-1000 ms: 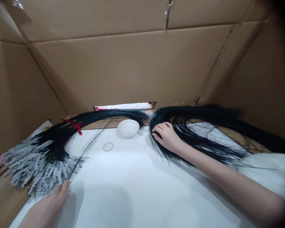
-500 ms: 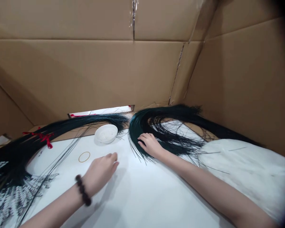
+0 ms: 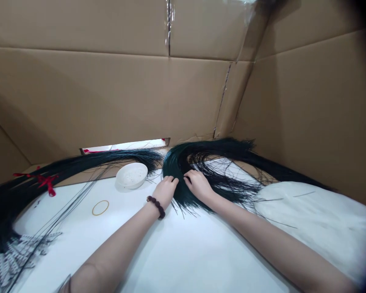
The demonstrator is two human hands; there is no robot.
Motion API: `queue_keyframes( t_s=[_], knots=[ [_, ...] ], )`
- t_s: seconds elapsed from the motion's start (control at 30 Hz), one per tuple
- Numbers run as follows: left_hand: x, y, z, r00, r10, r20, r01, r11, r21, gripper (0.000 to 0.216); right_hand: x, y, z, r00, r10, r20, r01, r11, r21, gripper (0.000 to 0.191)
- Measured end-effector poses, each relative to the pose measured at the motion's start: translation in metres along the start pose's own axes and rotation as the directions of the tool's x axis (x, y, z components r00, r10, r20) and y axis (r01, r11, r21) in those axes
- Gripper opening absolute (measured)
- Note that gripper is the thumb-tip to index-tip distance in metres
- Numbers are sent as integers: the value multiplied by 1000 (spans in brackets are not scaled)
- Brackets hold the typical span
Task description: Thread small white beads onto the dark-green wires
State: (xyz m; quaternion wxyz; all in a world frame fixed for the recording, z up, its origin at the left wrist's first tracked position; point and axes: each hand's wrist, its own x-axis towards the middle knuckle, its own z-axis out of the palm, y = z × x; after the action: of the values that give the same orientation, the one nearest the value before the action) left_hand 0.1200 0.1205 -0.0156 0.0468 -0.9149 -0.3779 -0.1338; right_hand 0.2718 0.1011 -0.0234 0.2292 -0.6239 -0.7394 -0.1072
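A thick curved bundle of thin dark green-black strands (image 3: 171, 162) bends across the middle of the white surface, its loose ends fanning towards the right. My left hand (image 3: 166, 190), with a dark bead bracelet at the wrist, is at the bundle's left edge with its fingers curled in on the strands. Opposite it, my right hand (image 3: 199, 186) lies over the inner side of the bend, thumb and fingers drawn together on the strands. The fingertips of both hands are partly hidden, so how many strands each pinches cannot be seen.
Left of the hands are a white bowl (image 3: 131, 176) and a yellow rubber band (image 3: 100, 208). A second dark bundle (image 3: 79, 163), with a red tie (image 3: 47, 180), runs along the left. A whitish bag-like thing (image 3: 317, 219) lies at right. Cardboard walls (image 3: 110, 93) enclose the surface.
My left hand has moved right and forward from the bare surface to the bundle's left edge. My right hand stays on the strands, its fingers slightly more drawn in. The view has shifted slightly.
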Motion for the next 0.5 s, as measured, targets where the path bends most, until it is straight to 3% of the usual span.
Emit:
queue_keyframes(
  t_s=[0.23,0.5],
  knots=[
    [1,1,-6,993,117,29,-120,986,118,16,-2,-2,-1,999,-31,-20,31,1000,-7,19],
    [-1,-7,-10,954,298,46,-301,943,139,18,-3,-2,-2,996,-66,-57,65,998,-13,21]
  ],
)
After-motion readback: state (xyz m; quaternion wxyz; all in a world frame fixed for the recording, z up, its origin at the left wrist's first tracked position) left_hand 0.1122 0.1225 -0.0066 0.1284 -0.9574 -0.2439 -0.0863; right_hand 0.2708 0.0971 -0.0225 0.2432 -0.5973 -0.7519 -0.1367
